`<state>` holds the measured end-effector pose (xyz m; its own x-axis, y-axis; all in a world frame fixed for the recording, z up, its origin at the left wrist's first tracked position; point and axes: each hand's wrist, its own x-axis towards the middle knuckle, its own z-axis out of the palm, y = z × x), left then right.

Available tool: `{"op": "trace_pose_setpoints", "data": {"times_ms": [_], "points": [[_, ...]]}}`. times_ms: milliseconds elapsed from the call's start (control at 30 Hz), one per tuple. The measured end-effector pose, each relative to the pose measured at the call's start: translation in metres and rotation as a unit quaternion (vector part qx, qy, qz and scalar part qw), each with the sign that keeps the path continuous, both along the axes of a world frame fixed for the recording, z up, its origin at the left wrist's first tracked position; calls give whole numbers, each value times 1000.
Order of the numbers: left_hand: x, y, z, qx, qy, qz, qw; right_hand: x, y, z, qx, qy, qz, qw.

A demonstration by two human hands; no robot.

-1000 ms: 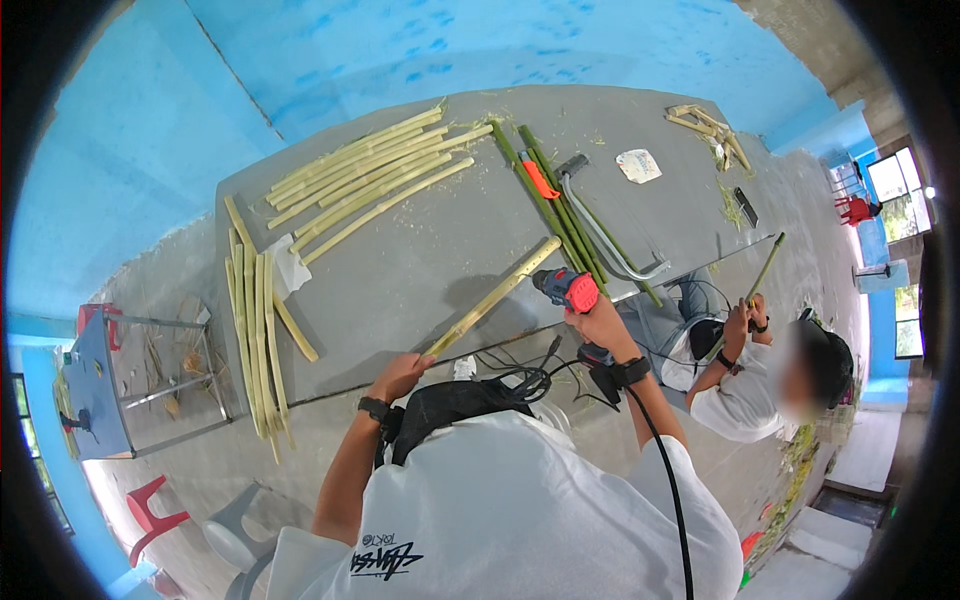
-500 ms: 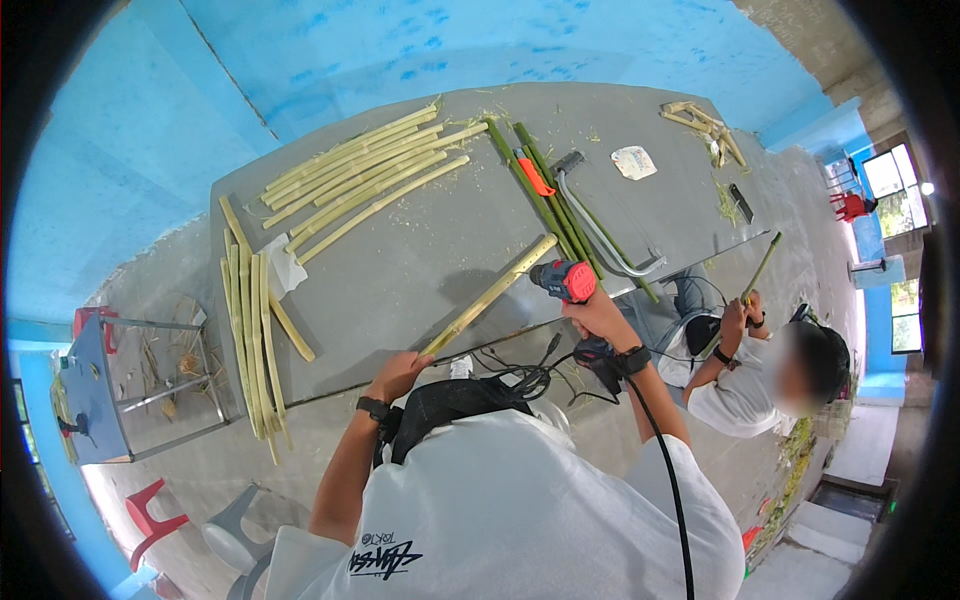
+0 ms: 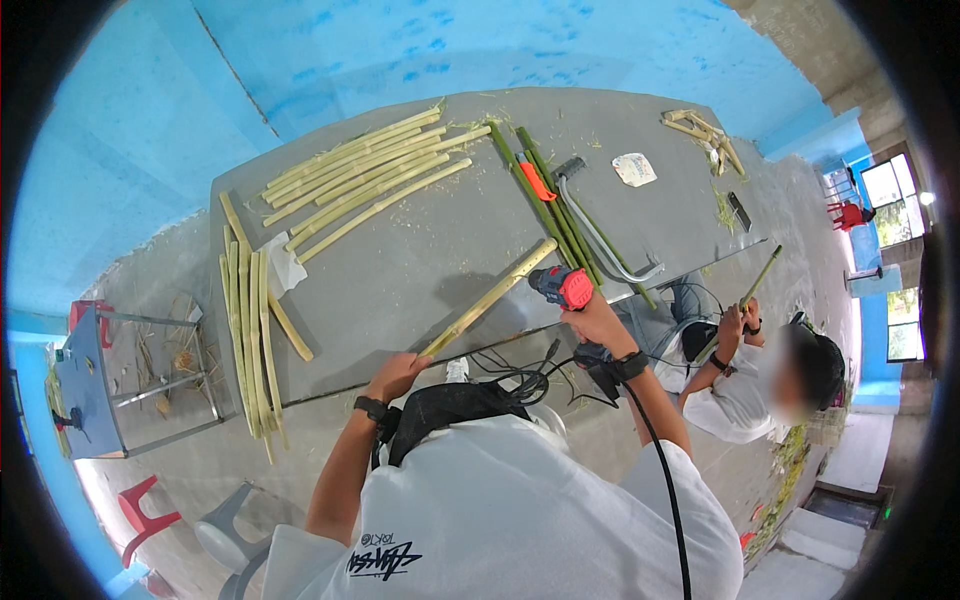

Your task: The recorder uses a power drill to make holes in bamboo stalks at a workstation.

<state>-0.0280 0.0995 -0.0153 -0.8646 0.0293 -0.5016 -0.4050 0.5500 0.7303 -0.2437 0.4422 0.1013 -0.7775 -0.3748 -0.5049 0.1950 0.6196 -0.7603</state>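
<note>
My left hand (image 3: 398,374) is closed around the near end of a peeled, pale bamboo pole (image 3: 487,299), which slants away to the right over the grey table. In my right hand (image 3: 592,320) is a red and black cordless drill (image 3: 566,288). Its front end points left at the pole, close to the far end. Whether the bit touches the bamboo is too small to tell. Beyond the drill lie several green bamboo poles (image 3: 530,190), an orange-handled tool (image 3: 537,182) and a hacksaw (image 3: 597,232) with a grey bowed frame.
Peeled poles (image 3: 370,165) lie at the far left of the table (image 3: 400,262), more along its left edge (image 3: 250,330). Short pieces (image 3: 705,135) sit at the far right. Black cables (image 3: 520,385) hang before me. A co-worker (image 3: 735,400) at right holds a green stick (image 3: 762,275).
The view has shifted slightly. Both hands keep their holds on the pole and the drill, with almost no movement. The co-worker's stick and hands have shifted a little.
</note>
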Motion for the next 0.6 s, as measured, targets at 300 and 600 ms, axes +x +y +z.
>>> {"op": "trace_pose_setpoints", "data": {"times_ms": [300, 600], "points": [[-3, 1, 10, -5, -33, -16, 999, 0, -1, 0, 5, 73, 38, 997], [-5, 1, 9, -9, -13, -3, 1000, -2, 1, -28, 41, 185, 92, 978]]}}
